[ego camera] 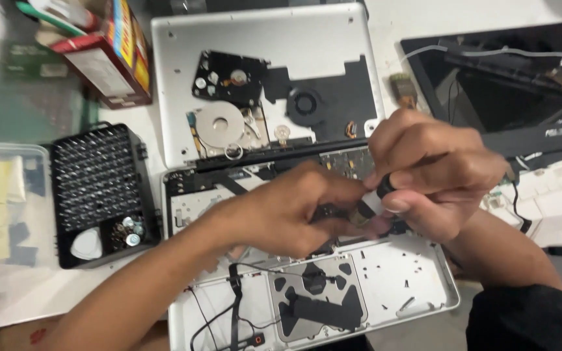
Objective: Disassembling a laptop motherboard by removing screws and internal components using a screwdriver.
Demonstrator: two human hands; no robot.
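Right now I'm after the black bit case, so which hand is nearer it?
Left. The left hand works over the opened laptop, just right of the black bit case; the right hand is farther right, holding a screwdriver.

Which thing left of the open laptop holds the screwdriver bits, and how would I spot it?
Start at the opened silver laptop shell. Directly left stands the black bit case, beside a clear plastic box. It alone has a grid of bits and a white pick in its lower corner.

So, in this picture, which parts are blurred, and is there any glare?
Head view: both hands, left hand and right hand, look soft from motion blur, as does the screwdriver; the black bit case is sharper; light is even, and the white table is washed out at the top right.
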